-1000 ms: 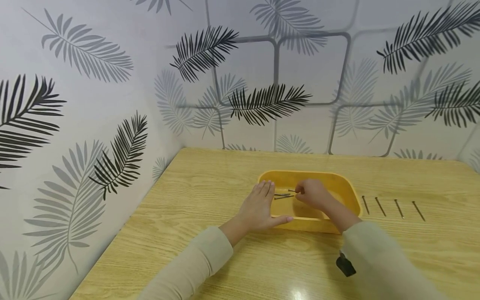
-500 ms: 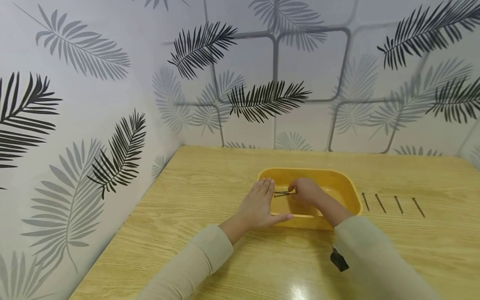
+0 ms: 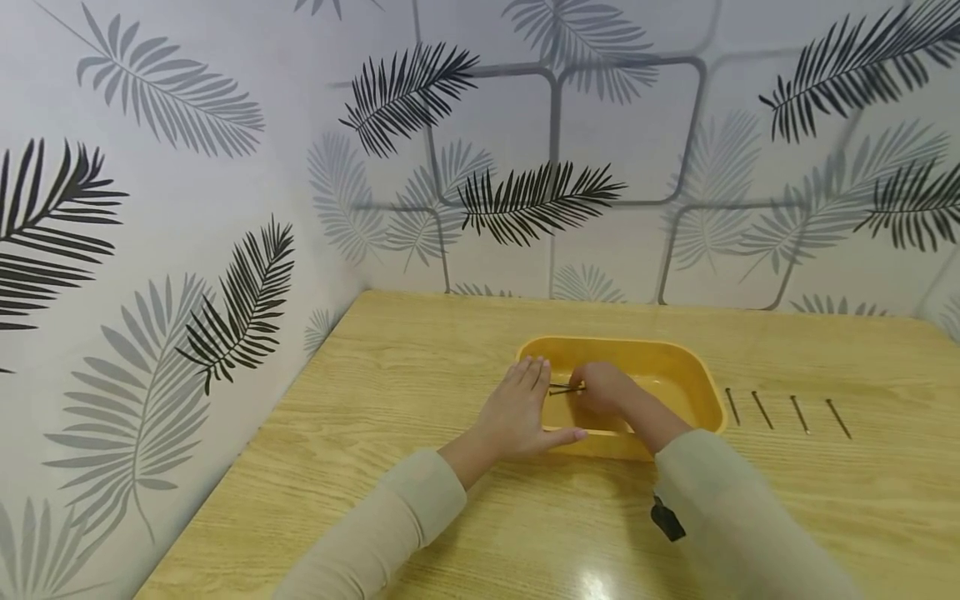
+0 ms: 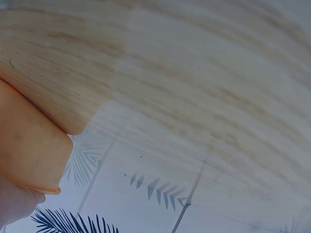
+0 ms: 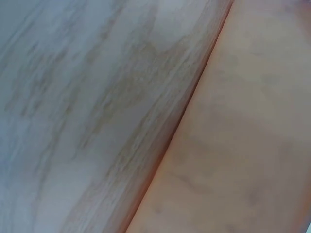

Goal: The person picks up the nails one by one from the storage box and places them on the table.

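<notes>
My left hand (image 3: 513, 414) rests on the left end of the yellow tray (image 3: 678, 353), its fingers laid straight over the rim and its thumb along the front edge. Inside the tray, my right hand (image 3: 606, 390) has curled fingers and pinches at the right ends of dark nails (image 3: 561, 391). Those nails lie close together between the two hands, partly covered. In the left wrist view, part of the left hand (image 4: 18, 203) shows against the tray's wall (image 4: 36, 141). Only the tray's outer side (image 5: 233, 131) and tabletop fill the right wrist view.
Several separate nails (image 3: 762, 410) lie roughly parallel on the wooden table (image 3: 420, 358), right of the tray. A leaf-patterned wall (image 3: 495, 125) stands behind and to the left. A small dark object (image 3: 667, 520) hangs by the right sleeve.
My right hand has moved left inside the tray, onto the nails near my left hand. A nail seen at its fingertips earlier is hidden now. My left hand stays on the rim.
</notes>
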